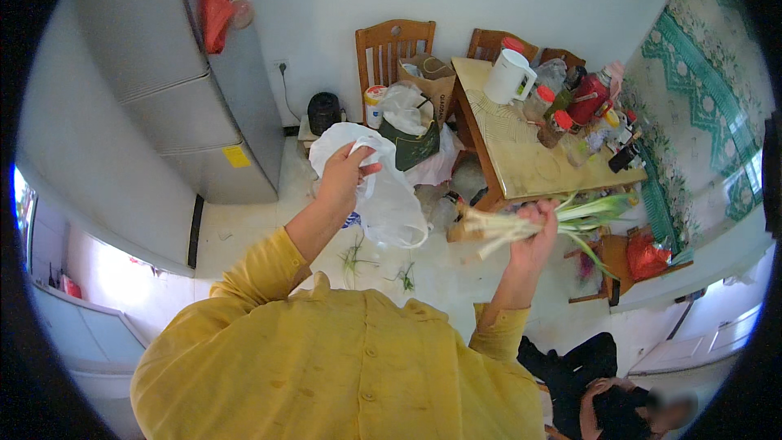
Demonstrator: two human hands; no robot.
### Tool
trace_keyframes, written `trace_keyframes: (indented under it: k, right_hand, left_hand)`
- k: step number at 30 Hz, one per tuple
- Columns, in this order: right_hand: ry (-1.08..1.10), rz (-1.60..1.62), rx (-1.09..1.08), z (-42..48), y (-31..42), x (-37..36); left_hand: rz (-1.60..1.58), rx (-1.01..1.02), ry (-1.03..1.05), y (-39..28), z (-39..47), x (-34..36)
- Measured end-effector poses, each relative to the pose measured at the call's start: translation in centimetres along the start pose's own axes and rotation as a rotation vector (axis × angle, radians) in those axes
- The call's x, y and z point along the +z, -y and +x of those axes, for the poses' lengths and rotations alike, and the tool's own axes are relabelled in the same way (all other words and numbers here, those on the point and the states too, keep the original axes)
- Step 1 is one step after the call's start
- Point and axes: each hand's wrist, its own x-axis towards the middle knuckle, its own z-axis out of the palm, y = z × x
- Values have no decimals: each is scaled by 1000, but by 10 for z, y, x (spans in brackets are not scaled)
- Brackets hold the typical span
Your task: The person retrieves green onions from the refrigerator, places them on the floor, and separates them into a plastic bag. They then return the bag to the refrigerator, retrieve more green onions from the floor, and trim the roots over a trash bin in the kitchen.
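Observation:
My left hand [349,172] grips the gathered top of a white plastic bag [400,211], which hangs loosely in front of me. What the bag holds, if anything, cannot be made out. Over to the right, my right hand [536,226] is closed around a bunch of scallions [574,212], their pale stalks pointing left and their green leaves right. The bunch is a little blurred, beside the near edge of the table. Loose green scraps [353,256] lie on the tiled floor below the bag.
A wooden table [489,140] bears a white pitcher [508,76], red-lidded jars and a red thermos [589,98]. Bags are piled at a wooden chair [396,33]. The fridge [165,73] stands left. A person in dark clothes [586,373] sits at lower right.

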Motion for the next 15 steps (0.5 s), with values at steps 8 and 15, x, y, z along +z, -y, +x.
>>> trace_keyframes:
  k: [8,15]
  right_hand:
    - [260,-160,-237,-25,-59,94]
    - [203,-18,21,-17,-82,66]
  left_hand:
    - [-169,-219,94,0,-29,38]
    - [-91,-180,171,-36,-41,26]
